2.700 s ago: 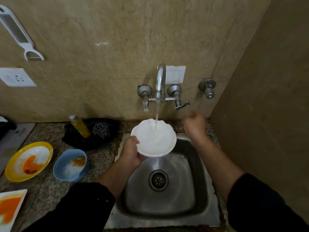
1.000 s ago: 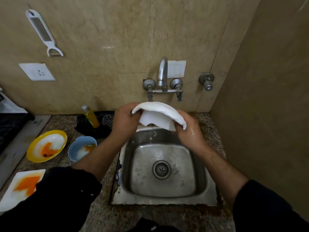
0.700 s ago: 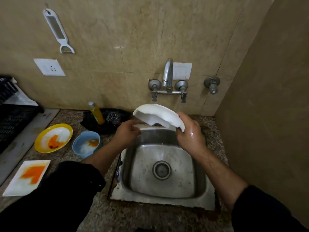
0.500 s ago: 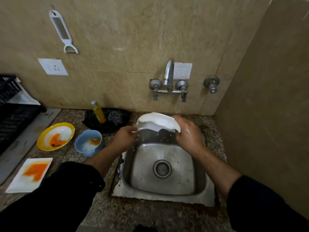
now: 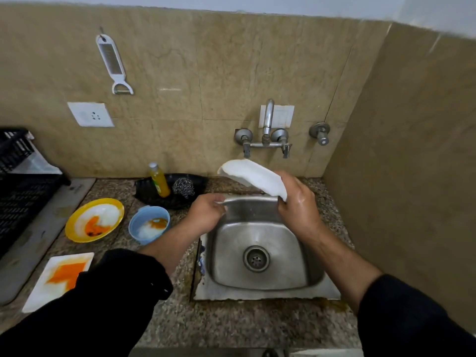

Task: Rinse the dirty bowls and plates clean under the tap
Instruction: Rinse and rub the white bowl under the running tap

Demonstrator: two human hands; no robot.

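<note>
White bowl (image 5: pixel 251 176), gripped by my right hand (image 5: pixel 298 204); my loose, empty left hand (image 5: pixel 206 215) is nearest the blue bowl (image 5: pixel 136 237).

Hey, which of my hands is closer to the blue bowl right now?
Left. Your left hand is at the left rim of the sink, just right of the blue bowl; your right hand holds the white bowl across the sink, farther away.

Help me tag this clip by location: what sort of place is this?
Probably a home kitchen: a steel sink in a granite counter under a wall tap, a stained yellow plate nearby, and a grater hanging on the tiled wall.
</note>
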